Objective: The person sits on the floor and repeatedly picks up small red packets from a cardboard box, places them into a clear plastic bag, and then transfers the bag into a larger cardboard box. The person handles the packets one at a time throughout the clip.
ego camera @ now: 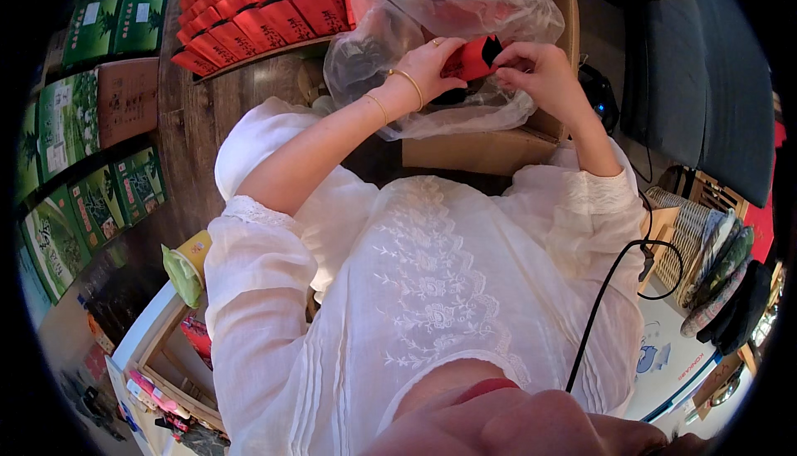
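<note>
A red packet [468, 61] with dark writing and a black end is held in my left hand [429, 70], thumb below and fingers above it. My right hand [535, 73] is at the black end, its thumb and fingertips pinching the edge. Both hands are above a cardboard box [473, 152] lined with a clear plastic bag [367, 51], whose crumpled rim spreads over the box sides. Reddish things show faintly through the plastic. What lies deep in the box is mostly hidden. Rows of similar red packets [268, 26] stand close together at the upper left.
Green printed boxes [68, 120] and a brown carton [127, 101] line the left side. A yellow container [196, 250] with a green bag is near my left elbow. A black cable [613, 269] loops by my right arm, near a wicker basket [675, 232]. Dark grey panels [672, 82] stand at right.
</note>
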`<state>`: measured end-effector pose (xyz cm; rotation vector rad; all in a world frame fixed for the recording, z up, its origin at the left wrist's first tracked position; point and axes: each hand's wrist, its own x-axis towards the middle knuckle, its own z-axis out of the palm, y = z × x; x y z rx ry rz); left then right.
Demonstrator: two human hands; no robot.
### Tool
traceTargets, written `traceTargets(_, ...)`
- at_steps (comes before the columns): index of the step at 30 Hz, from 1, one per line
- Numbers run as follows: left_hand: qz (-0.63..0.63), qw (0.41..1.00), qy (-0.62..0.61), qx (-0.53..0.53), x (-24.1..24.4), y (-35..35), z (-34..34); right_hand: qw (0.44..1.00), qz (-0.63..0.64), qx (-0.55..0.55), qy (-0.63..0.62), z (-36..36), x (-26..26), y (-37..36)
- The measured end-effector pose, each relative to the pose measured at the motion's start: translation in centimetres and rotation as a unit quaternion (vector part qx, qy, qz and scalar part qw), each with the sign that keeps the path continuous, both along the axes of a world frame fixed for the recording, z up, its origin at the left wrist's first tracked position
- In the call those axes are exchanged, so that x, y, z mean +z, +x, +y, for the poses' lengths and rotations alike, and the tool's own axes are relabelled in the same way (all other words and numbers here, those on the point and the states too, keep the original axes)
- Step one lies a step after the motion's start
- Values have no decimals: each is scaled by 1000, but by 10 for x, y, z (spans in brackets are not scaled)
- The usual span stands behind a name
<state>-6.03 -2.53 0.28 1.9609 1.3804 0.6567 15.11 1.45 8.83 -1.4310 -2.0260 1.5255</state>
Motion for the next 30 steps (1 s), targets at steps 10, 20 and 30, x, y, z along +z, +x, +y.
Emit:
traceTargets(10, -58, 998, 5, -7, 3, 0, 0, 972, 79, -42, 219, 0, 9, -2)
traceTargets(20, -160, 987, -4, 35, -5, 5, -1, 961, 106, 0, 254, -9, 23, -2)
traceTargets(30, -7, 997, 63, 50, 17, 7, -1, 972, 32, -34, 230, -7, 8, 3)
